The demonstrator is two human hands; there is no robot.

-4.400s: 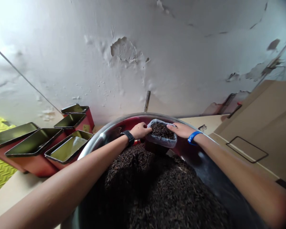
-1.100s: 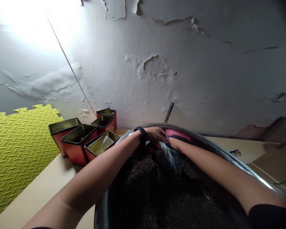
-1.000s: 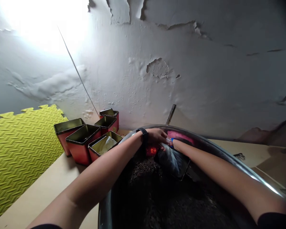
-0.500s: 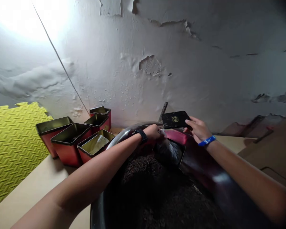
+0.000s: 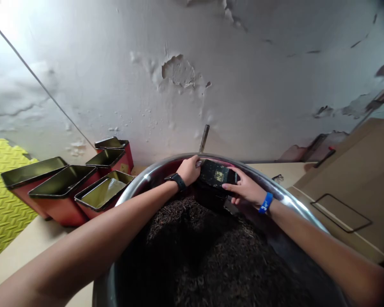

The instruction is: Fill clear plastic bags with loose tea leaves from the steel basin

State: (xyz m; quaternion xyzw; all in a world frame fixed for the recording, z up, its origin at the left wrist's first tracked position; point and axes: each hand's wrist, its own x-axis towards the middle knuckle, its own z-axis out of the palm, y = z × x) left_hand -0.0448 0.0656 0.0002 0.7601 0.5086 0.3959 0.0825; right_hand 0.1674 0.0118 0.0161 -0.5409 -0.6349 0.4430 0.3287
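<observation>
A black tin lid (image 5: pixel 212 171) with a small gold label rests over the top of a dark tin (image 5: pixel 209 197), which stands tilted inside a large metal basin (image 5: pixel 141 179). My right hand (image 5: pixel 245 187) grips the lid at its right edge, thumb on top and fingers beneath. My left hand (image 5: pixel 188 169) is closed at the tin's left upper edge; its fingertips are partly hidden. Around the tin's base lie dark, loose dried leaves (image 5: pixel 243 256), like tea, filling the basin. The plastic bag is hidden now.
Several open red tins (image 5: pixel 64 209) stand on the pale table (image 5: pixel 41 256) at the left, one with a plastic bag (image 5: pixel 112 189) inside. Behind them is a yellow foam mat (image 5: pixel 6 213). A cardboard box (image 5: pixel 355 187) is at the right, and a peeling wall (image 5: pixel 243 85) rises behind.
The lid has come down and left onto the tin, covering the plastic bag that showed in its mouth. My right hand moved with it; my left hand stays by the tin. The view has shifted right.
</observation>
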